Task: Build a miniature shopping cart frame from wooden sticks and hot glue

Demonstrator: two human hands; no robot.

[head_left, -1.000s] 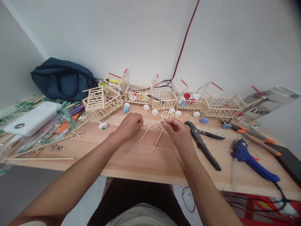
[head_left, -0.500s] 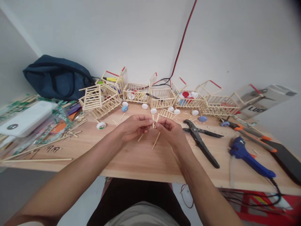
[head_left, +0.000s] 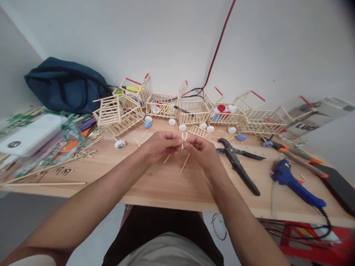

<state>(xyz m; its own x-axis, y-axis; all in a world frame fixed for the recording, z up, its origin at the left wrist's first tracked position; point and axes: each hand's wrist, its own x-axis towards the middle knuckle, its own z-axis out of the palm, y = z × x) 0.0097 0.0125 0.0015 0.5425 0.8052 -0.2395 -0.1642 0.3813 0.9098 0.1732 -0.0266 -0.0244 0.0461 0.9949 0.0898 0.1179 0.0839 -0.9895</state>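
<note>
Over the middle of the table, my left hand point(head_left: 164, 146) is closed in a pinch on a thin wooden stick, whose lower end shows beneath the fingers. My right hand point(head_left: 202, 148) pinches another wooden stick point(head_left: 185, 163), which slants down toward me. Between the two thumbs the upper stick ends sit very close together; whether they touch I cannot tell. Just beyond the hands lies a small ladder-like stick panel point(head_left: 198, 131). Behind it stand several miniature carts made of sticks, among them a cart point(head_left: 193, 112) with white bottle-cap wheels.
Black-handled pliers point(head_left: 239, 168) lie right of my hands, with a blue glue gun point(head_left: 298, 184) farther right. At left are a white power bank point(head_left: 33, 135), loose sticks point(head_left: 55, 183) and plastic wrappers. A dark blue bag point(head_left: 68, 87) leans against the wall.
The view has shifted slightly. My hands have drawn a little closer together, and the upper stick ends are nearer each other. Both pinches stay closed.
</note>
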